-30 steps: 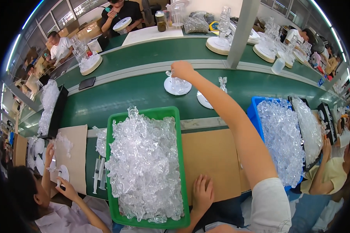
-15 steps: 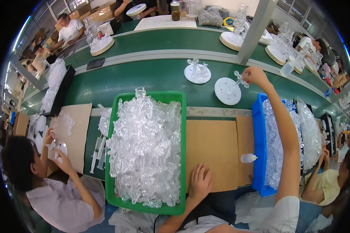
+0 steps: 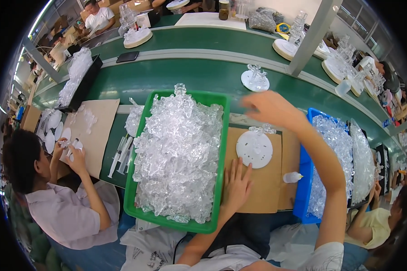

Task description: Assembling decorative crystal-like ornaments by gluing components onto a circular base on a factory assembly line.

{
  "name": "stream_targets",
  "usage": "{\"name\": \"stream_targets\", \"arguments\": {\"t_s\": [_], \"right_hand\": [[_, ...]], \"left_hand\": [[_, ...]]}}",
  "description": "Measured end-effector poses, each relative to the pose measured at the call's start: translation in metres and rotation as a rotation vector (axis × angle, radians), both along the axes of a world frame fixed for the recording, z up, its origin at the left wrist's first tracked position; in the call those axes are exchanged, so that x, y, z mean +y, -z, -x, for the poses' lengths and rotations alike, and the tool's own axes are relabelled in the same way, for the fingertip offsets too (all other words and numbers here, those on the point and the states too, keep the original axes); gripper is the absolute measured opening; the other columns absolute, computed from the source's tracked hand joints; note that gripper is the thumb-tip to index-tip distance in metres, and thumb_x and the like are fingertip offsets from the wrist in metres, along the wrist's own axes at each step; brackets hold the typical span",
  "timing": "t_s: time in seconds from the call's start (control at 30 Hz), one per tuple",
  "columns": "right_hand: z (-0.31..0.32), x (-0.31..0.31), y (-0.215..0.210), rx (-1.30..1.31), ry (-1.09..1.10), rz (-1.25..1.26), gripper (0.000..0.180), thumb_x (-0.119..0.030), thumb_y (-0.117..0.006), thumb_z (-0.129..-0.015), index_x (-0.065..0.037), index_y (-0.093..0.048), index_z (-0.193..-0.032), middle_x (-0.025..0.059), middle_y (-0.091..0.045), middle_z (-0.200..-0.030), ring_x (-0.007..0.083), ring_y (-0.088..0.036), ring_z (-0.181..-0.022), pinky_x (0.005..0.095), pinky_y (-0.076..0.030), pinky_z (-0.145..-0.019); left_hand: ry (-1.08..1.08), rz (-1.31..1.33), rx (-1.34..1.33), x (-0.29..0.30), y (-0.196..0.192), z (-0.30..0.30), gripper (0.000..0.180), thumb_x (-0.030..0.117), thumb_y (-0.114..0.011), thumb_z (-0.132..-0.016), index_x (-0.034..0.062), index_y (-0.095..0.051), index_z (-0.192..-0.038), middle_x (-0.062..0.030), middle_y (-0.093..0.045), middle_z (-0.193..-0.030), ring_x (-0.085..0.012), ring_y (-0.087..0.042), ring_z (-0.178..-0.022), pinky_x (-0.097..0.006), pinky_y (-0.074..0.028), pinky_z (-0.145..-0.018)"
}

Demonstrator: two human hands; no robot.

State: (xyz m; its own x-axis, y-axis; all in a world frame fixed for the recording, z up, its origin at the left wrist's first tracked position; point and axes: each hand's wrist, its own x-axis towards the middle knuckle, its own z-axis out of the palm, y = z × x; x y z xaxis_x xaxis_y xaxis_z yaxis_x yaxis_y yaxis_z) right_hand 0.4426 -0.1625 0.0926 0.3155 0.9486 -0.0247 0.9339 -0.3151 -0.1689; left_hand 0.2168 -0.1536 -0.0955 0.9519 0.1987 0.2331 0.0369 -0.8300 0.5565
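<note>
your left hand [image 3: 236, 186] lies flat and open on the brown cardboard sheet [image 3: 262, 189], fingers spread and pointing toward 12 o'clock, its edge against the right wall of the green tray [image 3: 223, 135]. it grips nothing. just past its fingertips, at about 1 o'clock, sits the white round disc [image 3: 254, 149], lying flat on the cardboard with its face up; being round, it has no long axis to call. a small clear plastic piece [image 3: 263, 129] rests at its 12 o'clock rim.

your right hand [image 3: 267, 107] hangs above that rim, blurred, fingers pointing toward 9 o'clock; you cannot tell from this view whether it is closed on anything.

the green tray, long axis running 12 to 6, is heaped with clear plastic parts [image 3: 176, 153]. at 3 o'clock of the disc lies a small white bottle [image 3: 292, 177], tip toward 3 o'clock, just beside the blue bin [image 3: 303, 180]. a second disc [image 3: 255, 80] rides the green conveyor [image 3: 167, 77] at 12 o'clock.
</note>
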Motion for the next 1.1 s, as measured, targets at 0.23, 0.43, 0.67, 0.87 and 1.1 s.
{"name": "stream_targets", "arguments": {"t_s": [0.23, 0.43, 0.67, 0.87, 1.1], "right_hand": [[-0.015, 0.094, 0.074, -0.182, -0.123, 0.19, 0.024, -0.016, -0.07, -0.074, -0.011, -0.062, -0.097, 0.006, -0.065, -0.089, 0.0285, -0.062, -0.081, 0.0406, -0.05, -0.072], [-0.009, 0.042, 0.04, -0.102, -0.271, -0.248, 0.017, -0.018, -0.068, -0.078, -0.013, -0.061, -0.093, 0.0052, -0.061, -0.082, 0.0262, -0.062, -0.075, 0.0373, -0.049, -0.064], [0.098, -0.087, 0.002, -0.019, -0.129, -0.3, 0.023, -0.01, -0.071, -0.075, -0.014, -0.069, -0.097, 0.0051, -0.062, -0.083, 0.0211, -0.061, -0.071, 0.0329, -0.048, -0.057], [0.147, -0.133, 0.054, 0.151, 0.065, -0.263, 0.029, -0.004, -0.073, -0.071, -0.01, -0.069, -0.099, 0.0067, -0.064, -0.091, 0.02, -0.063, -0.076, 0.0293, -0.05, -0.06], [0.168, -0.11, 0.111, 0.749, 0.673, -0.617, 0.034, -0.002, -0.072, -0.076, -0.003, -0.063, -0.108, 0.006, -0.063, -0.097, 0.0126, -0.063, -0.081, 0.0248, -0.054, -0.072]], "left_hand": [[-0.033, 0.003, -0.083, -0.005, 0.015, -0.014, 0.049, 0.027, -0.057, -0.089, 0.0039, -0.049, -0.131, -0.0248, -0.029, -0.145, -0.0421, -0.026, -0.135, -0.058, -0.025, -0.106], [0.003, 0.053, -0.095, -0.015, 0.011, 0.016, 0.041, 0.026, -0.059, -0.088, 0.003, -0.056, -0.122, -0.0285, -0.043, -0.131, -0.0417, -0.035, -0.129, -0.054, -0.03, -0.105], [-0.046, 0.307, -0.166, -0.029, -0.003, 0.053, 0.047, 0.018, -0.06, -0.088, -0.0003, -0.048, -0.129, -0.0257, -0.048, -0.123, -0.0377, -0.044, -0.12, -0.046, -0.034, -0.104], [-0.014, 1.594, -0.354, -0.037, -0.022, 0.043, 0.047, 0.001, -0.052, -0.093, -0.002, -0.038, -0.138, -0.0111, -0.053, -0.118, -0.0154, -0.057, -0.103, -0.026, -0.042, -0.091], [-0.135, 1.372, -0.258, -0.036, 0.006, 0.024, 0.049, -0.002, -0.052, -0.092, -0.0035, -0.038, -0.138, -0.0129, -0.054, -0.12, -0.0177, -0.057, -0.104, -0.028, -0.045, -0.09]]}}
